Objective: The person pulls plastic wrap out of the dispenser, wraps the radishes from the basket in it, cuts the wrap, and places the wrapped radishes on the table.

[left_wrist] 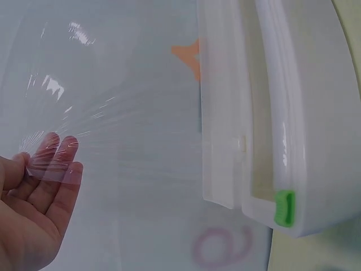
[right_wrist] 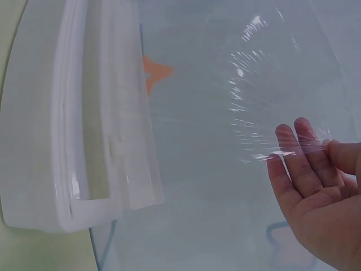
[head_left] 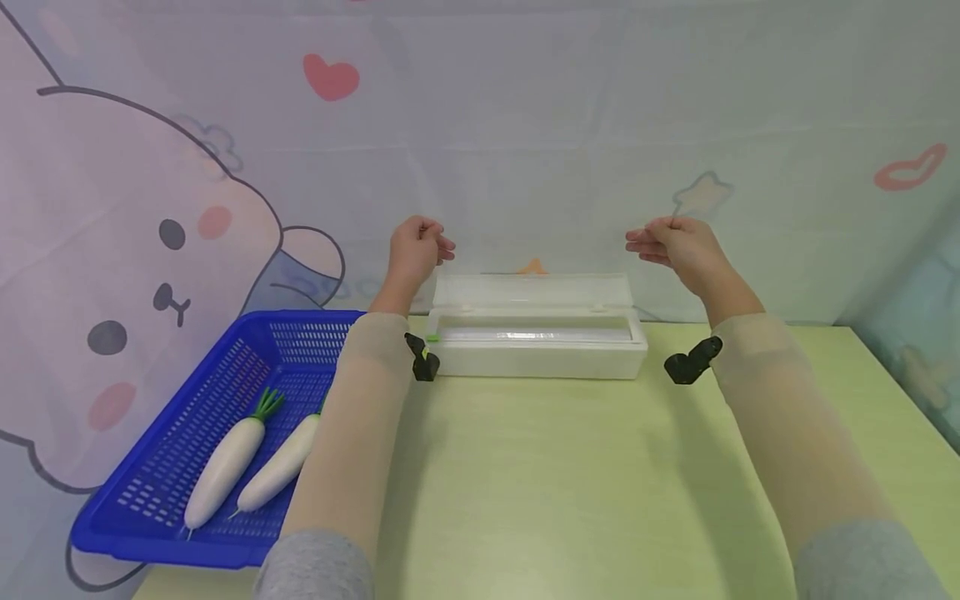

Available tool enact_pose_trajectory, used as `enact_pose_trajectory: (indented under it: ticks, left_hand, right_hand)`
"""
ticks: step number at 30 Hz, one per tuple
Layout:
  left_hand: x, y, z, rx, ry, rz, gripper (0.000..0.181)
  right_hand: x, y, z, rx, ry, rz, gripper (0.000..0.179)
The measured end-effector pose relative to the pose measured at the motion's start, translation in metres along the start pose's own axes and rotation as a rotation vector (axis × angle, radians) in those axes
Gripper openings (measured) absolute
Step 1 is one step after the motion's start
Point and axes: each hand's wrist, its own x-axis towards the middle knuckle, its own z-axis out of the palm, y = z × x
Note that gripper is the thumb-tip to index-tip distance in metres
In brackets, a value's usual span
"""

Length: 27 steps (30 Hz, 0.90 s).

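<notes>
A sheet of clear plastic wrap [left_wrist: 130, 113] stretches between my two raised hands, wrinkled where it is gripped. My left hand [head_left: 416, 250] pinches one corner between thumb and index finger, its other fingers behind the film. On the other side my right hand [head_left: 686, 250] pinches the opposite corner the same way; the film [right_wrist: 254, 101] shines with creases there. Below and between the hands stands a white wrap dispenser box [head_left: 540, 360], its lid [head_left: 532, 292] raised at the back. A roll of wrap [head_left: 525, 335] shows inside. A green slider [left_wrist: 285, 208] sits at the box's left end.
A blue plastic basket [head_left: 172, 546] stands at the left, partly behind my left forearm. Two white radishes [head_left: 225, 475] with green tops lie in it. A printed cloth [head_left: 510, 100] hangs behind the light green table [head_left: 570, 483].
</notes>
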Motion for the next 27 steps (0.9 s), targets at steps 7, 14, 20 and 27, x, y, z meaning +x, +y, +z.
enact_pose_trajectory:
  ticks: [7, 14, 20, 27]
  left_hand:
    - [0.000, 0.007, -0.008, -0.037, 0.032, 0.016, 0.019]
    - [0.004, 0.021, -0.009, -0.026, 0.024, 0.033, 0.023]
    - [0.009, 0.034, -0.009, -0.027, 0.022, 0.046, 0.023]
    - [0.009, 0.047, -0.012, -0.059, 0.033, 0.048, 0.024]
  right_hand:
    - [0.003, -0.014, -0.002, 0.024, -0.008, 0.001, 0.021]
    - [0.003, -0.028, -0.006, 0.061, 0.007, -0.010, 0.019]
    - [0.006, -0.036, -0.012, 0.086, 0.021, -0.014, 0.017]
    - [0.007, -0.048, -0.015, 0.096, 0.027, -0.032, 0.019]
